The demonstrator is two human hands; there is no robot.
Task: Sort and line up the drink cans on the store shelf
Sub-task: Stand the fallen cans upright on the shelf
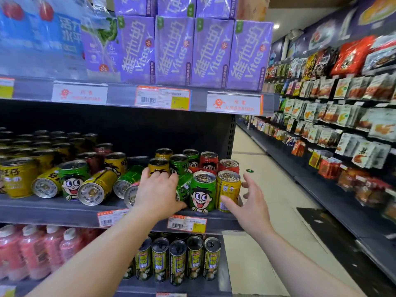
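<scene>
"Vitas" runs up the purple cartons (212, 52) along the top shelf's front edge, beside big Chinese characters. "B1" shows on a green can (179, 166) mid-shelf. Price tags (162, 97) too blurred to read.

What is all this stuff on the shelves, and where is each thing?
purple drink cartons: several, purple, top shelf
blue packs: blurred, blue, top shelf left
upright cans: many, green, yellow, red, middle shelf
toppled cans: several, yellow and green, lying on middle shelf, left of the hands
price tags: several, white and orange, shelf edges
pink bottles: several, pink, bottom shelf left
tall dark cans: a row, dark with yellow labels, bottom shelf
snack bags: many, mixed colours, across the aisle
left hand: grips a tilted green can
right hand: open beside a yellow can
</scene>
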